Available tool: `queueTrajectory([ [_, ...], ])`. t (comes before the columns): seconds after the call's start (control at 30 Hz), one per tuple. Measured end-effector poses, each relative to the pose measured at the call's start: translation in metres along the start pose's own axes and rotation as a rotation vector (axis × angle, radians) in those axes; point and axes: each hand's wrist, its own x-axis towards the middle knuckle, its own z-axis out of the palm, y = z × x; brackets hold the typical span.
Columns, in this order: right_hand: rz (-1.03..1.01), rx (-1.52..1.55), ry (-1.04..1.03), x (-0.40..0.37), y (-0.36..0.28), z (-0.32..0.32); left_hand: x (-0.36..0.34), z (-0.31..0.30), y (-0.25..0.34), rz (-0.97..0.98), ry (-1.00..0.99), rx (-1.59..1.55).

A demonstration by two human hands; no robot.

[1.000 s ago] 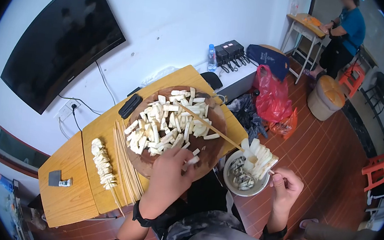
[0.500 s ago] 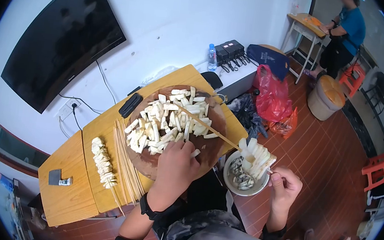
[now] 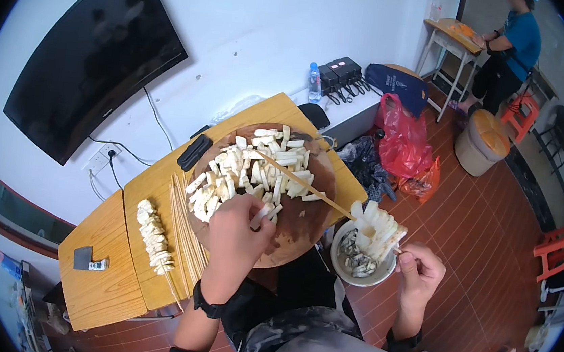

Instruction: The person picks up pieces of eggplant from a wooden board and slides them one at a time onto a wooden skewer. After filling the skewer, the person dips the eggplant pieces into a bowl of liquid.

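Pale cut vegetable strips [image 3: 287, 157] are heaped on a round wooden chopping board [image 3: 296, 242]. My left hand [image 3: 239, 229] is over the near edge of the heap, thumb and fingers pinched on a pale strip [image 3: 262, 215]. My right hand [image 3: 420, 267] grips the short end of a wooden skewer [image 3: 308, 191], with several pale slices [image 3: 378, 231] threaded close to the fingers. The skewer's long bare part slants over the board. Beneath the slices stands a white bowl [image 3: 353, 280] holding greyish, dark-edged pieces [image 3: 356, 254].
Left of the board lie a loaded skewer [image 3: 154, 235], a bundle of bare skewers [image 3: 185, 228] and a black case [image 3: 194, 152], on a wooden table [image 3: 97, 301]. Red plastic bags [image 3: 404, 140] rest on the floor. Another person [image 3: 515, 49] stands at a small table [image 3: 460, 36].
My left hand has shifted left and lifted slightly, and a strip now shows between its thumb and fingers. The right hand and its skewer stay almost in place.
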Motion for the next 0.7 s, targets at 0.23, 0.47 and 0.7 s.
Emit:
queueTrajectory([
  [0.23, 0.004, 0.001, 0.015, -0.001, -0.002, -0.001, -0.006, 0.011, 0.000, 0.177, -0.071, 0.102],
  [0.47, 0.018, -0.014, 0.018, -0.002, -0.001, -0.003, 0.000, 0.000, 0.006, 0.073, -0.006, 0.039],
  [0.7, 0.004, -0.008, 0.020, -0.001, -0.002, 0.000, 0.002, 0.011, 0.004, 0.132, 0.047, 0.096],
])
